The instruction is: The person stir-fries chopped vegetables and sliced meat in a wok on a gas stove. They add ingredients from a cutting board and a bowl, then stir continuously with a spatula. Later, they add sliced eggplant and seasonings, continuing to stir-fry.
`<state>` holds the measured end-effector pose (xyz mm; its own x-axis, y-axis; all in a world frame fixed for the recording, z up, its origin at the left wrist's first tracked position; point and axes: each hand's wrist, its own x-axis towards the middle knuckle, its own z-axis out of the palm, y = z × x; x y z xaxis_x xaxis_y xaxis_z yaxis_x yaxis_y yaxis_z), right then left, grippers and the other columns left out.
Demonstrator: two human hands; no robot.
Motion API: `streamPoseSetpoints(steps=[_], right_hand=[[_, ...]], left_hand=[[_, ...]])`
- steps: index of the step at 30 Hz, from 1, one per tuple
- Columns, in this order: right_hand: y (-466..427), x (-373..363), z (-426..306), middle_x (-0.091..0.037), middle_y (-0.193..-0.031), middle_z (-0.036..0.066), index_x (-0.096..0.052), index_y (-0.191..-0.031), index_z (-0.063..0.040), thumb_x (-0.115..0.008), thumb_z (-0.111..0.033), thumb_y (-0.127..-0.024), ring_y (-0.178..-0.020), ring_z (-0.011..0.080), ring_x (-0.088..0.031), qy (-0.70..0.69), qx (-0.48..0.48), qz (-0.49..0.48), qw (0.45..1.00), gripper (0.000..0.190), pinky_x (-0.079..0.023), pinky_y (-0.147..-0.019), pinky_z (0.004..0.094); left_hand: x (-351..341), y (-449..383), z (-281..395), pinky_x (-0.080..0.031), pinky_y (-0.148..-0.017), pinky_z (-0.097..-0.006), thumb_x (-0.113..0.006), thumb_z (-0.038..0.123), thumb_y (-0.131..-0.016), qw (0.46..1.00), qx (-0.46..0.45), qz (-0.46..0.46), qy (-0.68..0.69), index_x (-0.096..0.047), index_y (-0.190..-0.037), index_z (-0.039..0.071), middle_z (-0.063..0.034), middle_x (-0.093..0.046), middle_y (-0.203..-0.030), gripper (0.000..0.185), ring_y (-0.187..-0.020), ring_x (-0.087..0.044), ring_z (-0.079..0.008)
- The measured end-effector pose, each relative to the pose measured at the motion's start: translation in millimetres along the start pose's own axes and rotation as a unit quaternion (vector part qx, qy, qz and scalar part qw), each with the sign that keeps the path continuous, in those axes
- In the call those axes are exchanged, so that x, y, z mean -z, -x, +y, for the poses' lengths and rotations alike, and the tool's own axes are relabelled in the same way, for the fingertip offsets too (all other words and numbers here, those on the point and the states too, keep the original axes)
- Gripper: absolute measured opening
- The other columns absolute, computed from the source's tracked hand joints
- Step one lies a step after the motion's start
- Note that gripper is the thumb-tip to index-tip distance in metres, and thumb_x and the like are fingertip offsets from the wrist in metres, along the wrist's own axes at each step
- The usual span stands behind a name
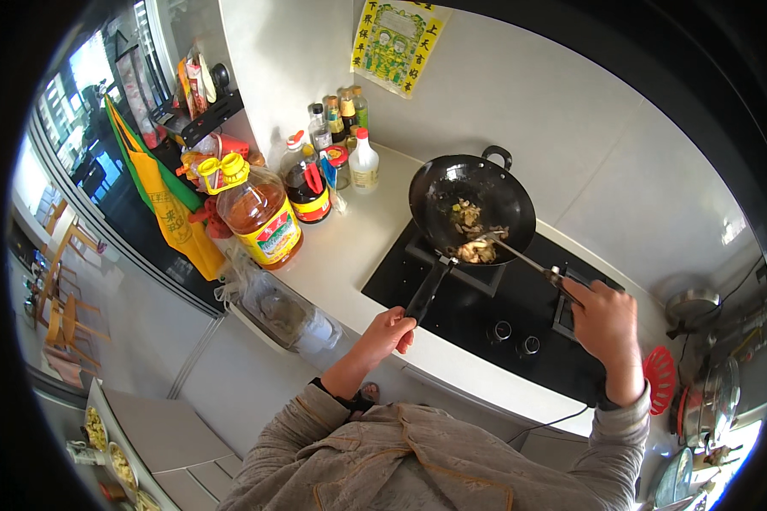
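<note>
A black wok sits tilted over the left side of the black gas cooktop. My left hand is closed around the end of the wok's long black handle. My right hand grips the dark handle of a metal spatula, whose head is down in the wok. Cooked food pieces, pale and brown, lie at the near side of the wok, some against the spatula head. More bits lie higher up in the middle. The spatula's head is partly hidden by the food.
Left of the wok stand a large cooking oil jug, a dark sauce bottle and a white bottle. Several bottles stand in the corner. Two control knobs face me. A red plastic basket and pots are at right.
</note>
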<state>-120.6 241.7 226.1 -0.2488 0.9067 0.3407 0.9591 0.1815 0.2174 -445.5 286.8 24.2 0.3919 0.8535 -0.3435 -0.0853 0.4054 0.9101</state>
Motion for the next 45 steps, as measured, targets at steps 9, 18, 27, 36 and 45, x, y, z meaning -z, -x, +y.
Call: streamPoseSetpoints(steps=[9,18,27,36,45], right_hand=[[-35.5,-93.2,-0.2,-0.067,-0.081,0.010,-0.062,-0.118,-0.024,-0.064,-0.023,-0.085,-0.072,0.0340,-0.068,-0.058,-0.115,-0.054,0.990,0.033,-0.056,-0.064,0.0459],[-32.3,-119.6,-12.6,-0.067,-0.082,0.010,-0.063,-0.120,-0.024,-0.064,-0.020,-0.082,-0.070,0.0333,-0.068,-0.069,-0.088,-0.065,0.992,0.037,-0.056,-0.062,0.0451],[-24.2,-85.9,-19.0,-0.067,-0.079,0.010,-0.067,-0.111,-0.022,-0.069,-0.021,-0.079,-0.072,0.0338,-0.068,-0.132,-0.096,-0.037,0.986,0.032,-0.055,-0.063,0.0455],[-52.7,-189.7,-22.8,-0.066,-0.080,0.010,-0.064,-0.121,-0.025,-0.066,-0.021,-0.083,-0.071,0.0357,-0.067,-0.188,-0.114,0.061,0.974,0.038,-0.055,-0.063,0.0467],[-48.5,-101.2,53.0,-0.060,-0.079,0.004,-0.070,-0.114,-0.025,-0.067,-0.008,-0.075,-0.073,0.0240,-0.063,-0.068,0.025,0.076,0.994,0.043,-0.051,-0.063,0.0385]], left_hand=[[-0.6,2.4,2.8,-0.048,-0.055,-0.0265,-0.055,0.022,-0.096,1.000,0.001,0.001,-0.004,-0.055,-0.091,0.006,-0.0031,-0.059,-0.071,0.017,-0.061,-0.056,-0.0107],[0.8,2.6,0.9,-0.048,-0.053,-0.0262,-0.054,0.020,-0.096,1.000,0.002,0.014,-0.003,-0.055,-0.091,0.006,-0.0033,-0.059,-0.069,0.015,-0.058,-0.055,-0.0106],[-2.4,0.4,1.2,-0.048,-0.053,-0.0263,-0.055,0.020,-0.096,1.000,-0.001,0.006,-0.002,-0.056,-0.091,0.006,-0.0031,-0.059,-0.069,0.015,-0.058,-0.055,-0.0103],[-1.4,1.3,2.6,-0.048,-0.055,-0.0266,-0.055,0.021,-0.095,1.000,-0.001,0.012,-0.003,-0.056,-0.092,0.005,-0.0035,-0.058,-0.069,0.017,-0.059,-0.055,-0.0108],[-2.5,0.6,3.7,-0.048,-0.055,-0.0271,-0.054,0.020,-0.094,1.000,0.009,0.012,-0.003,-0.057,-0.091,0.003,-0.0041,-0.058,-0.071,0.017,-0.060,-0.056,-0.0116]])
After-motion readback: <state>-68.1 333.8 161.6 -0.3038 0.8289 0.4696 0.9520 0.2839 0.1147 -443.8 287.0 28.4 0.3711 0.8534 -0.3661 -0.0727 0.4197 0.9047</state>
